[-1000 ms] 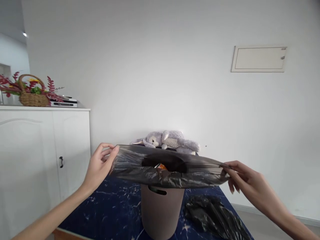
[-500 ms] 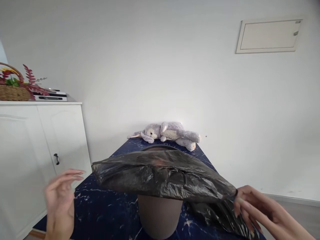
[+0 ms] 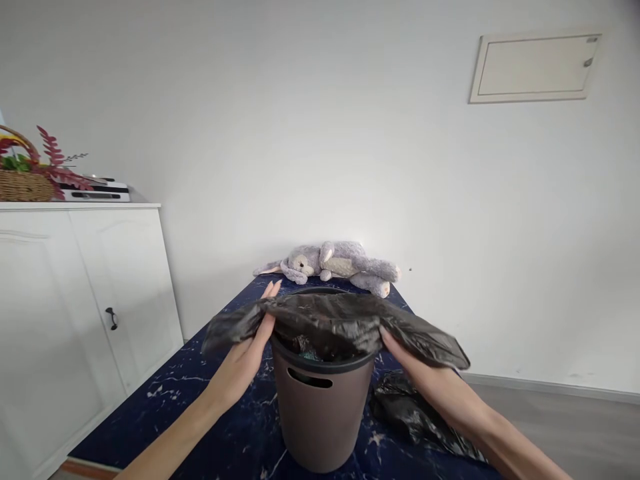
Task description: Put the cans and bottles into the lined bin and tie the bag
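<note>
1. Flanking the black bag (image 3: 325, 320), L hand (image 3: 245, 353) and R hand (image 3: 417, 367) are apart from e/o, one nr each side of the bin (image 3: 320, 420) mouth, both touching film.
2. L hand: fingers straight, tips showing above/behind film, thumb in front; can't tell if it's pinching. R hand: thumb at film's front edge, other fingers hidden under bag, so can't tell if clamped.
3. Bag pos: lies across bin's top, loose ends sticking out past both hands. Front of dark rim (image 3: 325, 365) is bare, w/ some contents visible just inside, too dark to ID.
4. Bin's upright on the dark blue surface (image 3: 150, 407), handle slot (image 3: 310, 379) facing the wearer. 2nd black bag (image 3: 405, 410) is crumpled on the surface, R of bin; plush rabbit (image 3: 345, 263) on its side at far end.
5. Handling (my guess): film is v. light, limp, a bit slippery, prob. tears if yanked. Best hold = gathered edge, thumb vs fingers, both sides. Bin looks stiff, prob. plastic; steady it by rim or slot.
</note>
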The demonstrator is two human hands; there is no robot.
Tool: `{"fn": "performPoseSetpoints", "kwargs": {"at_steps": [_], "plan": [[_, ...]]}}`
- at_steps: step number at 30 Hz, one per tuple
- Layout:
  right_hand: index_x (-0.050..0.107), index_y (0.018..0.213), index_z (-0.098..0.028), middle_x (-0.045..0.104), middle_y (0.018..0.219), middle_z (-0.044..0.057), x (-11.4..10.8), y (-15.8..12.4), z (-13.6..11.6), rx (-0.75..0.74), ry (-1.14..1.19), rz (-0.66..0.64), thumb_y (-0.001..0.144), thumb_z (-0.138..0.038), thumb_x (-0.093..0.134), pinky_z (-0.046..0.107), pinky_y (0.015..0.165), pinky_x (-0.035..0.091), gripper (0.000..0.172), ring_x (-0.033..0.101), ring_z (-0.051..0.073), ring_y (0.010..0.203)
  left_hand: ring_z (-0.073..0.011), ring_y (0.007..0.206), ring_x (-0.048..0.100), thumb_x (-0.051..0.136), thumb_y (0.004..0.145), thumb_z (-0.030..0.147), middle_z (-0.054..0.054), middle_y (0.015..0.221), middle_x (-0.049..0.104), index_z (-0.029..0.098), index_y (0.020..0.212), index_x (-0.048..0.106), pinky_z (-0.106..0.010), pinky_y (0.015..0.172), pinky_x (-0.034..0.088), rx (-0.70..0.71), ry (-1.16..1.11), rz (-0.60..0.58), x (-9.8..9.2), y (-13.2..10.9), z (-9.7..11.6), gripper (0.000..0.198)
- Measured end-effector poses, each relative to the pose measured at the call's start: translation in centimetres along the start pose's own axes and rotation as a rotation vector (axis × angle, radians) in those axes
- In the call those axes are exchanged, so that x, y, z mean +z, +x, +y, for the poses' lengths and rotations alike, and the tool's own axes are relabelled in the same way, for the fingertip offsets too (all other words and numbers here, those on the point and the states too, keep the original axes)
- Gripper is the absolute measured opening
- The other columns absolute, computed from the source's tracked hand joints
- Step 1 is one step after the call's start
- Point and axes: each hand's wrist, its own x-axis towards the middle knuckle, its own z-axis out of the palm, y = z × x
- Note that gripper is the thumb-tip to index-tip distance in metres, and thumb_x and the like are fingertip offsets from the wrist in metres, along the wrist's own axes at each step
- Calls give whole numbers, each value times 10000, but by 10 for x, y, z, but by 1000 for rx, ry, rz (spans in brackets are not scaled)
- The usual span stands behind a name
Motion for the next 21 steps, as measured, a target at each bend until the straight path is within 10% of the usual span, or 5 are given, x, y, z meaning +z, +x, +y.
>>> {"fn": "performPoseSetpoints", "kwargs": {"at_steps": [4,14,18,21], "plan": [[567,1566,-290,596,1571,26,13,18,-32,-59,101,115,918,-701,705,505,1306,339,780,380,359,1576,-315,1598,358,448,1020,726,27,1639,523,381,1471,640,-477,1280,376,-23,-222,5,2,18,31,599],[772,1122,-240,762,1304,37,23,63,-82,-400,654,-153,998,-443,688,420,1243,444,251,586,259,1407,-239,1037,744,571,1072,361,-61,952,782,187,1064,723,-395,1056,571,-39,-1044,-12,7,59,76,231],[666,900,-266,658,772,-31,22,75,-95,-426,747,-283,996,-391,718,399,1025,600,166,714,186,893,-94,535,490,572,1069,264,77,587,391,182,835,627,-294,828,610,21,-1110,-167,5,65,83,254],[574,807,-248,352,607,-91,28,78,-104,-441,625,-329,966,-442,769,285,713,591,318,417,109,544,-73,496,273,599,1055,339,88,634,279,182,765,567,-217,588,510,79,-966,-253,9,64,81,331]]}}
